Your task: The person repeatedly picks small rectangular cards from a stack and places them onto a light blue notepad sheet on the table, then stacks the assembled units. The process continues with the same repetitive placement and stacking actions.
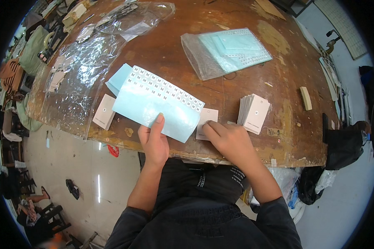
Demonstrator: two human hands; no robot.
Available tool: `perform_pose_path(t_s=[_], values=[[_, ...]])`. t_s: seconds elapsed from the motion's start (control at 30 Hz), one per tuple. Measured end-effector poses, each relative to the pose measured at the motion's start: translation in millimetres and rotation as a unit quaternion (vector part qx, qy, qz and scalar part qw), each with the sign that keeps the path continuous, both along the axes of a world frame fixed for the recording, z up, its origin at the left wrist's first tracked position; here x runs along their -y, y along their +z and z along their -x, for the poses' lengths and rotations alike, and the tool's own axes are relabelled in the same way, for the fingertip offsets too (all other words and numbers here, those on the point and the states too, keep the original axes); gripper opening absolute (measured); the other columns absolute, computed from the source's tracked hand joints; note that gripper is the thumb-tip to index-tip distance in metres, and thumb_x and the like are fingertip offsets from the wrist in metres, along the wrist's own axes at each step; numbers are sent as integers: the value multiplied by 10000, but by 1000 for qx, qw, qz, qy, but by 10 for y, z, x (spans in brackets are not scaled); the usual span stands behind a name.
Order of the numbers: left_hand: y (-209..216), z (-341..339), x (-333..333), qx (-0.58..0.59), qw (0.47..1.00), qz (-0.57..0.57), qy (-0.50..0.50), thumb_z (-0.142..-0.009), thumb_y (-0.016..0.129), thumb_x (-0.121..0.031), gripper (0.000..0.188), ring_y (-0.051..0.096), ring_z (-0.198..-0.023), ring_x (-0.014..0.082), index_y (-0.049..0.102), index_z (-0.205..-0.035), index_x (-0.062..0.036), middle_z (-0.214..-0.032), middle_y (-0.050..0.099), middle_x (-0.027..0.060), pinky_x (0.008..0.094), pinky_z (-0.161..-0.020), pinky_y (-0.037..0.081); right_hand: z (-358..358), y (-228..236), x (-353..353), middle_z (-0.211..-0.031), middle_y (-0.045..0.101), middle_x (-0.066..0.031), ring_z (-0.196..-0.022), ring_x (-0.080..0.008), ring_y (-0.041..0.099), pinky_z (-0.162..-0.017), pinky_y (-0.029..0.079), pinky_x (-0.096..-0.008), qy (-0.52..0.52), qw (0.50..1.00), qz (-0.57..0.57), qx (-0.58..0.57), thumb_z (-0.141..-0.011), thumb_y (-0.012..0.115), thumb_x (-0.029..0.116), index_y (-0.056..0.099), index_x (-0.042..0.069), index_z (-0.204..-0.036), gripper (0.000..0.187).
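Clock directions taken from the centre of the pale-blue sticker sheet [158, 103].

- Sheet tilted above the desk [166, 43], rows of small white squares with dark marks along its upper edge; the row nearest the bare blue part is incomplete. A plain blue piece [119, 78] juts out from behind, at 10 o'clock.
- Left hand [155, 143] at 6 o'clock, gripping the sheet's lower edge: thumb flat on the face, other fingers mostly hidden behind.
- Right hand [233, 140] at 4 o'clock, fingers bent down on a single pale pink tag [210, 116] lying near the desk's edge. Cannot tell whether the fingertips pinch anything.
- Fanned stack of pale tags [255, 114] at 3 o'clock, just beyond the right hand; its top tag bears a small light square.
- Smaller tag pile [104, 111] at 9 o'clock, top tag likewise marked.
- Clear bag with more blue sheets [232, 52] at 2 o'clock, well apart from the hands.
- Crumpled clear plastic [85, 62] at 10 o'clock.
- Small brush [306, 98] at 3 o'clock, past the stack.
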State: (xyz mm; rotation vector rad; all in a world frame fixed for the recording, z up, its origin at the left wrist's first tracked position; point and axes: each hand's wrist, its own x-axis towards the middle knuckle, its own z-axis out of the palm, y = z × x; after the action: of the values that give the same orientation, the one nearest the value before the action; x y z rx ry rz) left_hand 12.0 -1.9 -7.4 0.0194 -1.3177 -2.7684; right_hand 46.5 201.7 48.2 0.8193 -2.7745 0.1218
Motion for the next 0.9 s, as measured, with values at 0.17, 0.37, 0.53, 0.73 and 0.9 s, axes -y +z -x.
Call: perform_pose_path(t_s=[0.17,0.37,0.53,0.73,0.9], values=[[-6,0,-3,-10,1000,1,-2,-995,568,-86,295,599,-1153,176,583,-1267,24,-1249,633,95,356,-996,467,-125,83,-15,-1200,619,-175,-671,-262,707,-562,568,-350,-69,994,67,62,-862,674,195,594,22,-1147,343],[-6,1,11,-6,1000,-13,-3,-997,559,-75,289,598,-1151,175,585,-1268,21,-1249,633,95,355,-997,467,-123,11,119,-1441,461,-282,-717,-335,722,-584,591,-370,-129,981,68,127,-904,699,352,562,72,-1362,555],[-19,-15,9,-10,1000,7,5,-1001,553,-82,290,595,-1151,169,583,-1270,25,-1243,633,95,350,-993,469,-227,-53,146,-1444,456,-269,-726,-343,722,-580,593,-379,-142,979,77,125,-900,700,392,589,113,-1354,544],[-24,-3,13,-8,1000,4,-3,-1005,552,-93,295,595,-1150,168,577,-1273,27,-1246,628,93,347,-986,470,-301,-123,155,-1409,478,-225,-711,-314,718,-572,590,-374,-140,980,101,94,-890,708,410,647,127,-1286,490],[-11,3,13,-13,1000,1,-8,-1005,554,-94,295,597,-1147,167,576,-1273,28,-1240,630,92,348,-981,474,-324,-144,163,-1420,475,-210,-703,-293,713,-572,588,-366,-134,983,104,68,-884,720,380,681,160,-1243,423]])
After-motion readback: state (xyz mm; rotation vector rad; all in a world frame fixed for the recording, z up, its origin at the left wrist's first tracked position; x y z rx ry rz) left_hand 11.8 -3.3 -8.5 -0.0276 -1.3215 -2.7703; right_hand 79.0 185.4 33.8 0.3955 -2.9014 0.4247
